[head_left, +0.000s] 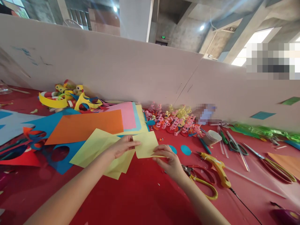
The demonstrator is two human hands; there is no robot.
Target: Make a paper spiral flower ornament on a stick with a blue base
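Between my two hands is a small sheet of pale yellow paper (146,144), held above the red table. My left hand (123,146) pinches its left edge between thumb and fingers. On the opposite side, my right hand (170,161) grips the lower right corner, where the paper bends a little. Larger pale yellow sheets (93,150) lie below my left forearm, overlapping an orange sheet (86,125). Close to my right hand are blue paper circles (186,150) and red-and-yellow-handled cutters (201,181).
A yellow glue gun (217,168) with a cord lies right of the cutters. Beyond it are gold-handled scissors (276,167) and a white cup (212,137). Curled pink paper pieces (174,123) crowd the back against a pale board (117,68). Blue paper offcuts (63,165) spread at left.
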